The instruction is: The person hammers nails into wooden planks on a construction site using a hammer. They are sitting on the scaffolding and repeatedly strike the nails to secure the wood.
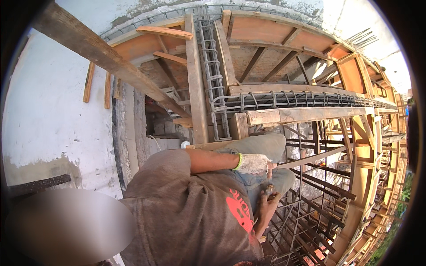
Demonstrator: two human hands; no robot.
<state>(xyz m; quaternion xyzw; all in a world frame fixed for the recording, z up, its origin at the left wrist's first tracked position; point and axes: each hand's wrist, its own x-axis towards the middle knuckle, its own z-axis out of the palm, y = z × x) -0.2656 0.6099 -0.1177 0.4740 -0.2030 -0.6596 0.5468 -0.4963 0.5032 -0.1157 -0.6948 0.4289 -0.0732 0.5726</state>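
Note:
My left arm reaches across denim-covered legs point(262, 148). My left hand point(256, 164) wears a pale knitted glove with a yellow-green cuff; its bare fingertips are curled in. A long, thin grey-brown strip point(313, 158) runs off to the right from beside these fingertips; I cannot tell whether they grip it. Below, near the knee, my bare right hand point(268, 205) is closed around a small greyish, partly shiny object point(269, 190), too small to name. The two hands are a short way apart.
Ahead, a steel rebar cage point(211, 66) lies between timber formwork boards point(196, 80); another cage point(301, 99) branches right. A thick wooden beam point(111, 62) slants across the upper left. Dark bars point(310, 213) form an open lattice below right. A whitish wall point(53, 115) is at left.

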